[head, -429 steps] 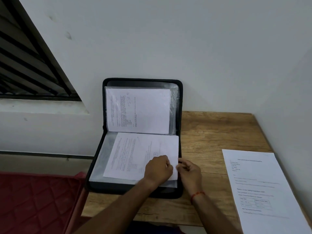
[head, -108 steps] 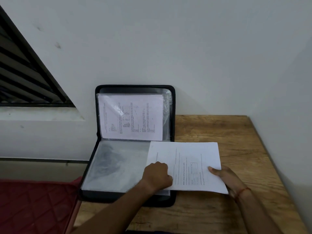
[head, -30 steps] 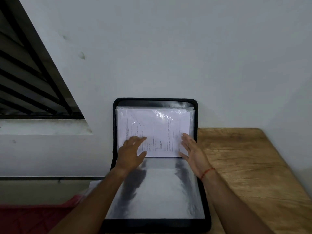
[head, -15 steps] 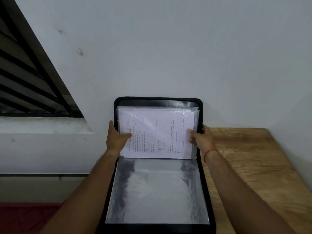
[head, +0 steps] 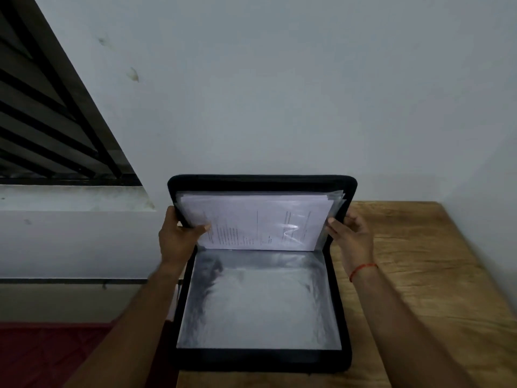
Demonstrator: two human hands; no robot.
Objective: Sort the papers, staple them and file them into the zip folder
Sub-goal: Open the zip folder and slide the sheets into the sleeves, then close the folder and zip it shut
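Gripping the raised half of the zip folder [head: 263,181] by its two side edges, you are holding it between both hands. Your left hand [head: 179,238] is wrapping the edge at 9 o'clock, with the thumb lying across the front of the papers [head: 260,228]. Your right hand [head: 351,233] is pinching the edge at 3 o'clock, fingers curled around the cover. The papers are sitting in clear sleeves inside this raised half, which is tilting away from the wall [head: 279,107] toward you. The other half is lying flat on the counter [head: 419,261], at 6 o'clock from your hands, its top sleeve [head: 260,301] facing up and showing no sheet. The hinge is running from 9 to 3 o'clock, just below your hands, and each hand is equally near its end of that line. By my judgement, the coming move is turning on that hinge: the raised half is needing an even swing down toward 6 o'clock, so the sleeves are not buckling before zipping.
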